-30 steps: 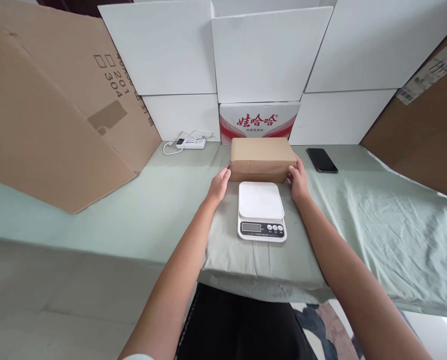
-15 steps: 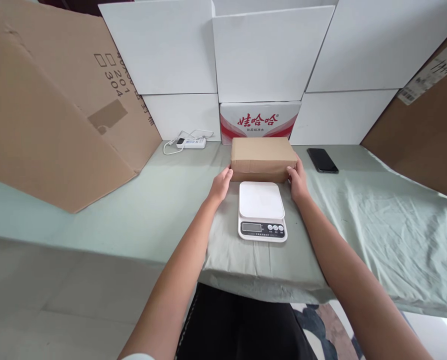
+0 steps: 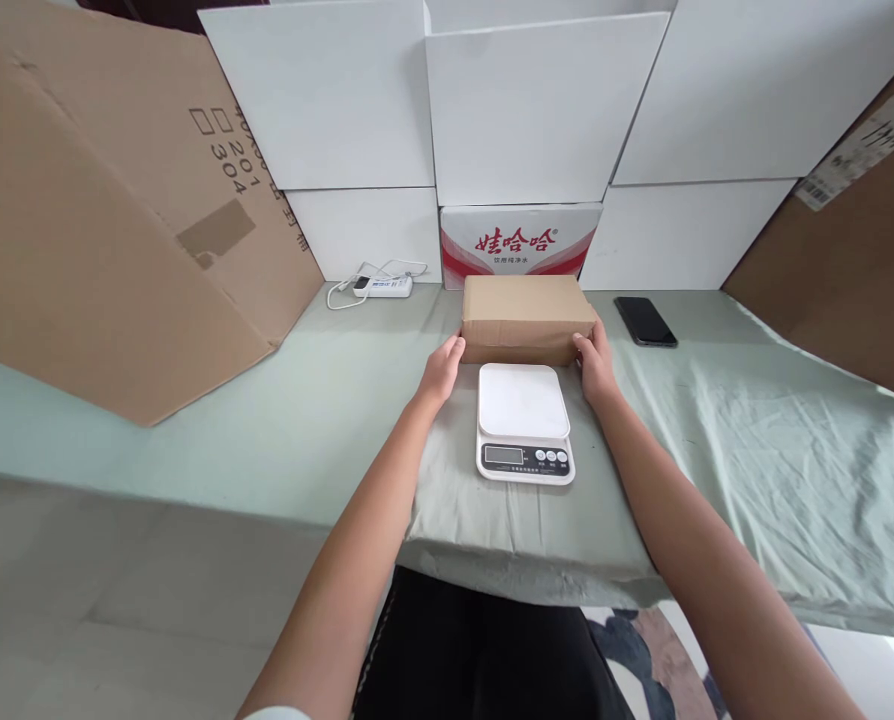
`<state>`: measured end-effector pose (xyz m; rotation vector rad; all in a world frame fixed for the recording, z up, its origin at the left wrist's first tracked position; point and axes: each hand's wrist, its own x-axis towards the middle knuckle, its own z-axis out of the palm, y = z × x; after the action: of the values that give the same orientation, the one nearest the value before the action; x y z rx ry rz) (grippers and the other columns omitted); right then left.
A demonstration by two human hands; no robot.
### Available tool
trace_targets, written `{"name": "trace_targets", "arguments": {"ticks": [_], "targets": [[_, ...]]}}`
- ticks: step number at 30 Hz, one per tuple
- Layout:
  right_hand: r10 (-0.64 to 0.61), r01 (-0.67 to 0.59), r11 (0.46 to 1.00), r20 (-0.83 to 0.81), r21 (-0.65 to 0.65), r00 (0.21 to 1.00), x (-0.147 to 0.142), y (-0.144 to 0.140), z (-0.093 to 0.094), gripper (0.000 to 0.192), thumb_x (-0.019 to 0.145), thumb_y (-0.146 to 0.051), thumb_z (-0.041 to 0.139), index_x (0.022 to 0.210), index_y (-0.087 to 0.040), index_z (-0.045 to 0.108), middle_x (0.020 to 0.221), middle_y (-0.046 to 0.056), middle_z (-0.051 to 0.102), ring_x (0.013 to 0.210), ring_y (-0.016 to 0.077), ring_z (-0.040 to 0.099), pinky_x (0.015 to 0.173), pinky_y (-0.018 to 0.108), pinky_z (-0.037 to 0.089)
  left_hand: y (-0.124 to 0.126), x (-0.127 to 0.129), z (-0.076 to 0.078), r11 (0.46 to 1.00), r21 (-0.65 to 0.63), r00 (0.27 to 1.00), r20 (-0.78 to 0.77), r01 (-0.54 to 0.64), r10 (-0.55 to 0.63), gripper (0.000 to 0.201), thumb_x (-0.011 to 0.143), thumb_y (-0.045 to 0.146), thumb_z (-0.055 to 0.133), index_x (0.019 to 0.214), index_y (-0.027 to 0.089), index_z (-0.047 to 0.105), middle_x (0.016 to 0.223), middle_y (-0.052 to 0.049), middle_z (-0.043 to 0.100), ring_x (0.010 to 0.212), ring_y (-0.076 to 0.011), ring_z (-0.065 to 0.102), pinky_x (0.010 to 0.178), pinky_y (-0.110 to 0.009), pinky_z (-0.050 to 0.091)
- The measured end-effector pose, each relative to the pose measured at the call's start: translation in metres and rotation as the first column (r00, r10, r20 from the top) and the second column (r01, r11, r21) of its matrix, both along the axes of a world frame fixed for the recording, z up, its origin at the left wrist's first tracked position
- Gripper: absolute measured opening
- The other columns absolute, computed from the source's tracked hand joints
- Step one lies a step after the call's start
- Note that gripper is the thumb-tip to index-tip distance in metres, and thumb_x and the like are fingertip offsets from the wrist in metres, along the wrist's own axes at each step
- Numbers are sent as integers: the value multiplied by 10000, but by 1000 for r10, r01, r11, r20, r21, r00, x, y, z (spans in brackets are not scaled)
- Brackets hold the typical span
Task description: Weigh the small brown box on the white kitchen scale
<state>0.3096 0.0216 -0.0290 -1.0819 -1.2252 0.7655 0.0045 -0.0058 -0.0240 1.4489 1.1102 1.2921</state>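
A closed brown cardboard box [image 3: 526, 310] rests on the green cloth, just behind a white kitchen scale [image 3: 524, 402]. My left hand [image 3: 442, 367] grips the box at its left end, thumb near the front corner. At the right end my right hand [image 3: 595, 362] holds it too, its thumb on the front face. The far fingers of both hands are partly hidden by the box. Nothing lies on the scale's flat white platform, and its dark display panel with round buttons faces me.
Behind stand white boxes [image 3: 544, 115] and a red-and-white carton [image 3: 518, 240]. A white power strip [image 3: 383, 287] with a cable lies left, a black phone [image 3: 645, 321] right. Large cardboard panels [image 3: 117, 220] flank the cloth-covered table [image 3: 327, 420].
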Motion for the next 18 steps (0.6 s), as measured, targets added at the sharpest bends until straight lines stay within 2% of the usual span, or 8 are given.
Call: {"name": "trace_targets", "arguments": {"ticks": [4,7,10,14,18], "targets": [[8,-8,1000,-1,19,1000,1,1,-1,679,823,-515,702,1491,-411,634,1654,-45,687,1684,332,486,1460,621,353,1,1,0,1000,-16,999,43,-1,1,645,1092,686,523,1566,287,702,1691,-50,676,1640,-293,570,1401,-468,408],[3,-5,1000,43,31,999,3,2,-4,628,851,-519,682,1472,-431,645,1629,-53,702,1663,328,509,1432,622,406,2,1,1,1000,-31,998,63,-4,6,636,1084,687,541,1547,287,715,1696,-51,672,1653,-287,555,1418,-464,382],[-12,9,999,80,37,997,3,3,-4,592,867,-506,662,1454,-432,659,1594,-41,724,1640,332,534,1405,624,445,3,2,1,1000,-26,999,41,-10,12,640,1097,677,509,1553,275,708,1721,-55,645,1677,-292,524,1428,-478,369],[-29,27,999,74,31,997,2,2,-3,605,858,-482,649,1457,-402,662,1602,-22,719,1626,347,550,1418,642,415,5,1,-1,1000,-13,1000,13,-3,3,663,1110,677,465,1580,263,682,1736,-71,628,1679,-306,521,1420,-505,383],[-38,34,998,95,50,995,2,2,-5,584,867,-508,651,1446,-431,666,1546,-28,750,1621,340,551,1390,638,464,7,1,-3,1000,-21,999,31,-8,9,670,1093,710,488,1558,276,700,1729,-64,637,1679,-299,524,1415,-481,392]]}}
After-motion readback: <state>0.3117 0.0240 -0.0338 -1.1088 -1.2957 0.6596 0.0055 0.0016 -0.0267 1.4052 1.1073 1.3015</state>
